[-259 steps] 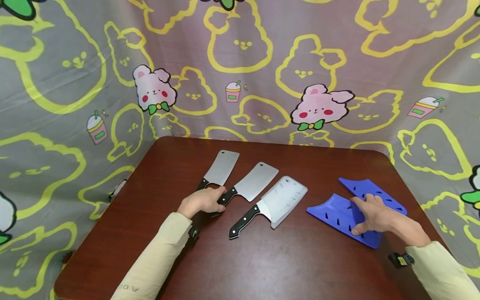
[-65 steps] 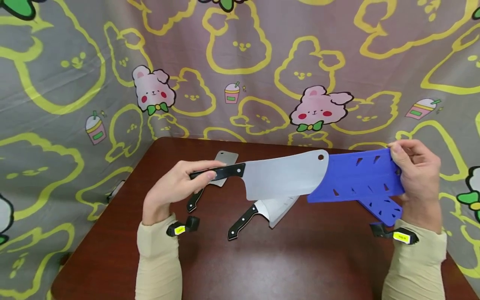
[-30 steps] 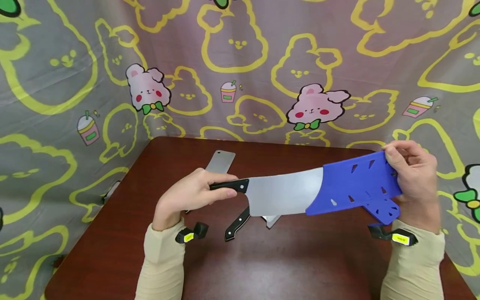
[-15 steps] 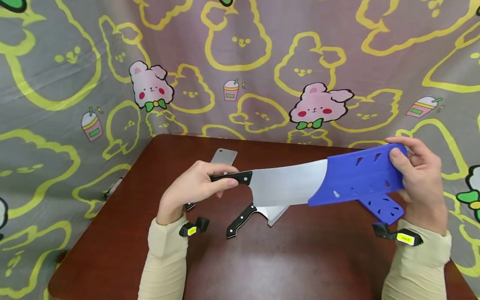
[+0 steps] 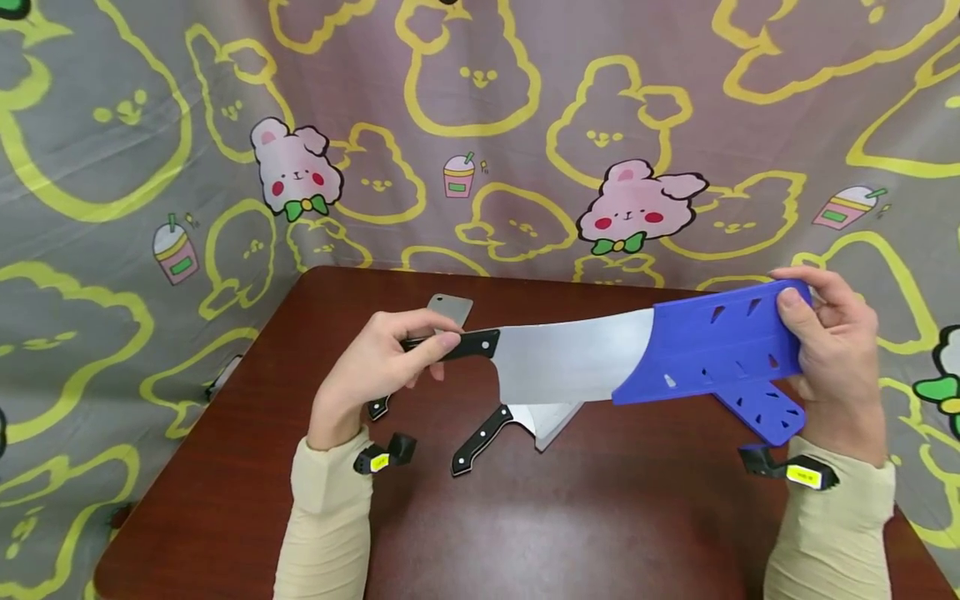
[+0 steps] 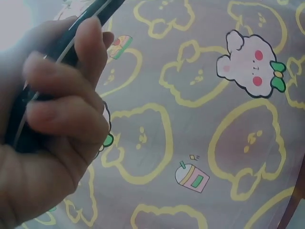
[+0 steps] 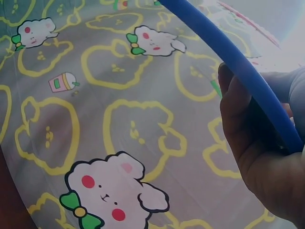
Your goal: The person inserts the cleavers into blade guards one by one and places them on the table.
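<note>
Above the table, my left hand [image 5: 378, 358] pinches the black handle of a cleaver [image 5: 573, 358] between thumb and fingers. Its broad steel blade points right, and its front end is hidden inside a blue slotted blade sheath [image 5: 720, 346]. My right hand [image 5: 843, 367] grips the sheath's far right end, thumb on the near face. In the left wrist view, the left hand [image 6: 66, 114] has its fingers curled by the dark handle. The sheath's edge [image 7: 233, 57] runs between thumb and fingers of the right hand [image 7: 262, 157] in the right wrist view.
On the brown table [image 5: 570, 517], a second cleaver [image 5: 480, 440] with a pale cover on its blade lies below the held one. A third cleaver [image 5: 452, 307] is partly hidden behind the left hand. Another blue sheath [image 5: 765, 414] lies at the right. Patterned curtains surround the table.
The cleaver and sheath were lifted off the table. The blade's front end, with its hole, has slid into the sheath. Over the last half second, the left hand has shifted slightly leftward and up.
</note>
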The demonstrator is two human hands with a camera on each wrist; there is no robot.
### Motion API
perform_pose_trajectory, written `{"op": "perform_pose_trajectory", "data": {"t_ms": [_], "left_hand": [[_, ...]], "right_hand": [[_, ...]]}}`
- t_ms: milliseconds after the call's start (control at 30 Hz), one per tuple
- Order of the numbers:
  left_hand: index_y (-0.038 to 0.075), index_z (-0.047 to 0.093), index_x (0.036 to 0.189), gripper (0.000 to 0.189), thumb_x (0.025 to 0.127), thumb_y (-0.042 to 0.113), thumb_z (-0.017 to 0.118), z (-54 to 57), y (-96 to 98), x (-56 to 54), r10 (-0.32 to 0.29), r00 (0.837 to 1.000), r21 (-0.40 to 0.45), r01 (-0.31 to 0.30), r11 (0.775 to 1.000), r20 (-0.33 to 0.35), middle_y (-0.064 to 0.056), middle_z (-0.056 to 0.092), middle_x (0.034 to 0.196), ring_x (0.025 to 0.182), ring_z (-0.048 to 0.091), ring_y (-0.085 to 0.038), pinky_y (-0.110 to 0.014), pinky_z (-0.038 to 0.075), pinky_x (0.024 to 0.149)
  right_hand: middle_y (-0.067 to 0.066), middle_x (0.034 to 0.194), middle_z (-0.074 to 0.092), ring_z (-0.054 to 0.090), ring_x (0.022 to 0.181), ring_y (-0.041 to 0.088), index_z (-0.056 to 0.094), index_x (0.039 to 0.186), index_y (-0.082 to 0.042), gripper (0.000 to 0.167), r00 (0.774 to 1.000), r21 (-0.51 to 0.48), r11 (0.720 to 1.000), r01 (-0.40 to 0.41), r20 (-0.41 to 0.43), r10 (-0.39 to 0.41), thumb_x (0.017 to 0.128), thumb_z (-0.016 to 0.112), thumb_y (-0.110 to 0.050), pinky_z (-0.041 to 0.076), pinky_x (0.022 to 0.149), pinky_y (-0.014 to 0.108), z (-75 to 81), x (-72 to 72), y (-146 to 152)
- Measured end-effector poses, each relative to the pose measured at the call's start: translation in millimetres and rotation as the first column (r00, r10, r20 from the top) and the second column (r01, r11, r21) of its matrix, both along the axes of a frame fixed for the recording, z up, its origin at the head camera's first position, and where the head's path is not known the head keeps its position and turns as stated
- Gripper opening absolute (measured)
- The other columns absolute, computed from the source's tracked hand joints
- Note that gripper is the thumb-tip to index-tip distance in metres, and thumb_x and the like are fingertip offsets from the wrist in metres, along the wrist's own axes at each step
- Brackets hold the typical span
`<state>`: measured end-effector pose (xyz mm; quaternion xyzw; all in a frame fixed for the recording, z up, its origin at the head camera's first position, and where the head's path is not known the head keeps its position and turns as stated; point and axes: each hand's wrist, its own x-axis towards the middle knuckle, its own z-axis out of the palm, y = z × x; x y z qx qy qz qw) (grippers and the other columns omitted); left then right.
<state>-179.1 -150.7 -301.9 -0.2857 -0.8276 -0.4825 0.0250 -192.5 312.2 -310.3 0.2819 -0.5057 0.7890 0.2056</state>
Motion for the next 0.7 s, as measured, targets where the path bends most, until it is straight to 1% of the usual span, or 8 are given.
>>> {"op": "perform_pose_trajectory", "data": {"t_ms": [100,200,267,333,433,533,600,700], "left_hand": [[0.020,0.071,0.104,0.011,0.095,0.022,0.066,0.9,-0.8,1.6,0.005,0.999,-0.012,-0.006,1.000,-0.045,0.004,0.062,0.063,0.049,0.049,-0.015,-0.028,0.036,0.046],[0.020,0.071,0.105,0.011,0.096,0.021,0.065,1.0,0.6,1.7,-0.022,0.997,-0.033,0.019,0.999,-0.080,0.005,0.060,0.062,0.056,0.053,-0.012,-0.028,0.036,0.050],[0.019,0.070,0.107,0.012,0.096,0.020,0.064,1.1,3.1,1.5,-0.047,0.995,-0.041,0.043,0.998,-0.090,0.006,0.059,0.062,0.058,0.054,-0.012,-0.028,0.036,0.050],[0.019,0.071,0.107,0.013,0.097,0.020,0.063,2.3,4.8,1.8,-0.058,0.993,-0.042,0.054,0.998,-0.099,0.006,0.059,0.062,0.060,0.055,-0.012,-0.028,0.037,0.050],[0.020,0.071,0.107,0.013,0.097,0.020,0.063,3.5,5.4,2.7,-0.049,0.993,-0.038,0.045,0.998,-0.104,0.006,0.059,0.063,0.060,0.055,-0.015,-0.028,0.037,0.050],[0.020,0.071,0.106,0.012,0.096,0.019,0.064,3.1,5.9,3.9,-0.030,0.995,-0.028,0.027,0.999,-0.097,0.006,0.059,0.062,0.059,0.054,-0.016,-0.028,0.036,0.049],[0.020,0.070,0.107,0.012,0.096,0.020,0.063,1.9,8.4,4.0,-0.032,0.995,-0.030,0.029,0.999,-0.091,0.005,0.059,0.062,0.059,0.054,-0.014,-0.028,0.036,0.050],[0.021,0.069,0.107,0.012,0.097,0.022,0.062,-0.5,14.9,3.7,-0.041,0.995,-0.033,0.038,0.999,-0.088,0.005,0.060,0.062,0.056,0.053,-0.013,-0.028,0.035,0.049]], "right_hand": [[0.021,0.077,0.069,0.073,0.065,0.026,0.049,0.119,0.025,0.027,1.000,-0.009,1.000,0.005,-0.021,-0.006,0.094,0.042,0.019,0.057,0.055,0.029,-1.1,-1.7,-3.1],[0.020,0.080,0.069,0.072,0.066,0.025,0.049,0.119,0.025,0.027,0.999,-0.022,1.000,0.009,-0.036,-0.010,0.094,0.041,0.019,0.057,0.055,0.028,-1.4,-1.8,-2.8],[0.021,0.081,0.068,0.072,0.067,0.026,0.048,0.119,0.026,0.026,0.999,-0.037,0.999,0.003,-0.039,-0.005,0.094,0.041,0.019,0.057,0.056,0.029,-1.9,-0.9,-0.5],[0.021,0.082,0.068,0.072,0.067,0.026,0.047,0.119,0.027,0.027,0.999,-0.051,0.999,0.008,-0.032,-0.010,0.094,0.041,0.019,0.057,0.056,0.029,-1.9,0.1,1.0],[0.021,0.080,0.068,0.071,0.066,0.026,0.047,0.119,0.027,0.027,0.999,-0.049,0.999,0.017,-0.027,-0.018,0.094,0.042,0.018,0.057,0.055,0.029,-0.9,0.0,0.8],[0.020,0.077,0.067,0.071,0.063,0.025,0.048,0.118,0.027,0.026,0.999,-0.035,0.999,0.021,-0.042,-0.022,0.094,0.042,0.018,0.056,0.053,0.028,0.0,-1.5,-1.8],[0.019,0.075,0.067,0.071,0.061,0.024,0.048,0.117,0.026,0.026,0.999,-0.022,1.000,0.011,-0.051,-0.012,0.094,0.042,0.019,0.056,0.052,0.027,-0.7,-3.1,-5.6],[0.017,0.072,0.067,0.071,0.061,0.022,0.049,0.118,0.024,0.026,0.998,0.026,1.000,0.014,-0.054,-0.013,0.094,0.042,0.018,0.055,0.050,0.026,-3.0,-4.8,-12.9]]}}
